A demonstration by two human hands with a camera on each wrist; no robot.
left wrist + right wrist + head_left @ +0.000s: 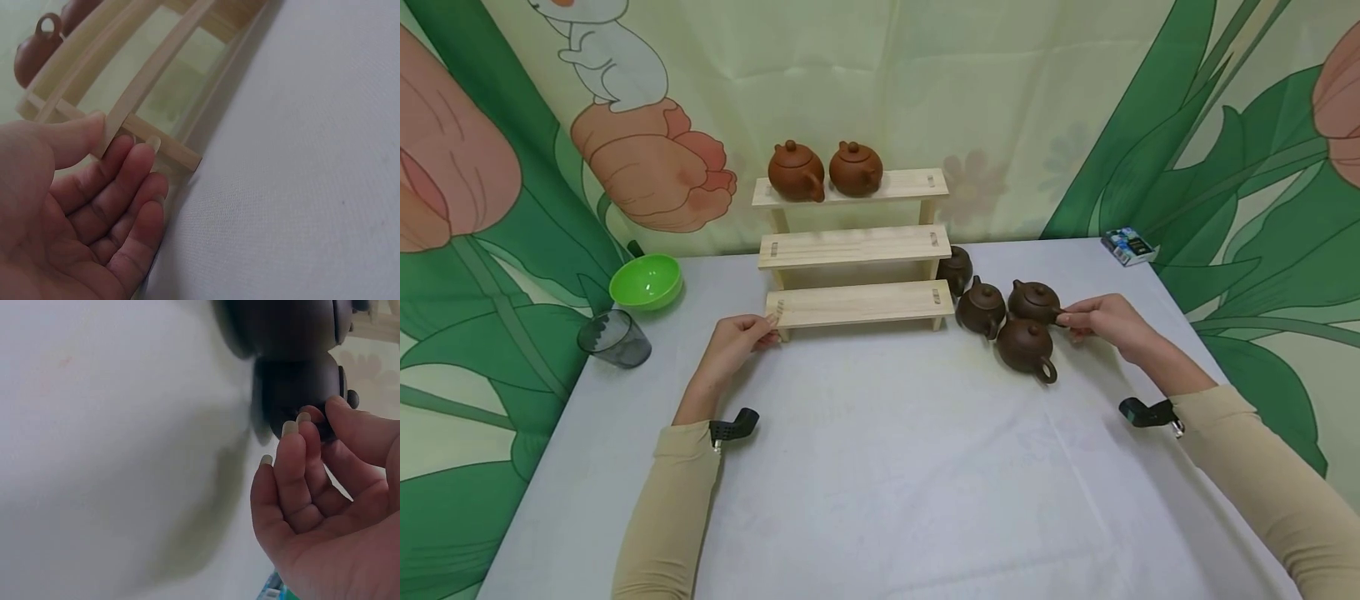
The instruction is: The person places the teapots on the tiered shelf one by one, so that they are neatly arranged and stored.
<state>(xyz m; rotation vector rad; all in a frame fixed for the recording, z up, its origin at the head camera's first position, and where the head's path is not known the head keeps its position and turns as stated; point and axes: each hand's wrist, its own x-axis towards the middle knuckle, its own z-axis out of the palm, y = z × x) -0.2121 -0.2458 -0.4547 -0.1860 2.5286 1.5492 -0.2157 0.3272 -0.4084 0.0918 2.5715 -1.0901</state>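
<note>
A three-tier wooden display stand [865, 304] stands against the backdrop. My left hand [733, 343] pinches the left end of its lowest board, thumb on top and fingertips beneath, as the left wrist view shows. To the stand's right, several dark brown teapots are grouped closely. My right hand [1108, 323] pinches the part jutting from the right side of one dark teapot [1033, 300], between thumb and forefinger. In front of that pot is another dark teapot [1025, 344], its loop handle facing me. A third teapot [981, 307] sits to their left.
Two reddish-brown teapots, a left one [796, 171] and a right one [855, 169], stand on the top board. A further dark teapot [955, 269] is partly behind the stand. At left are a green bowl [646, 283] and grey glass [615, 339]; a small box [1128, 247] lies back right.
</note>
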